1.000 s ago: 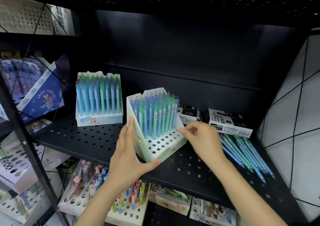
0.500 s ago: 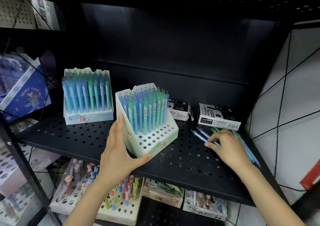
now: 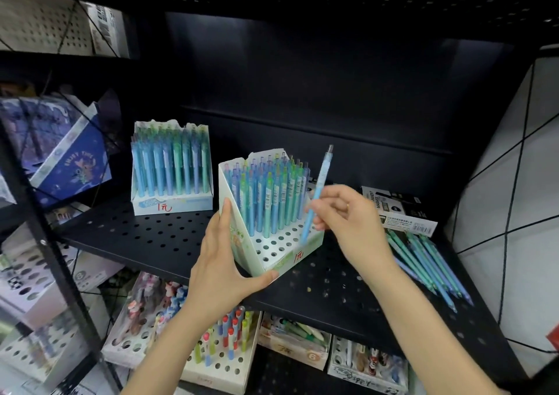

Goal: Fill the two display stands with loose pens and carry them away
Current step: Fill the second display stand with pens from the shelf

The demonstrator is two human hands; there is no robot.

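1. The right hand [image 3: 348, 213] is coming back from the loose pens [image 3: 429, 267] lying at the right of the shelf, where it was reaching half a second ago.
2. It is now pinching a single blue pen [image 3: 316, 195], which it was not holding before.
3. The pen is standing nearly upright, its lower tip dipping toward the open holes at the front right of the near display stand [image 3: 290, 249].

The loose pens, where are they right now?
In the head view the loose pens lie on the black shelf's right side, in front of the marker boxes.
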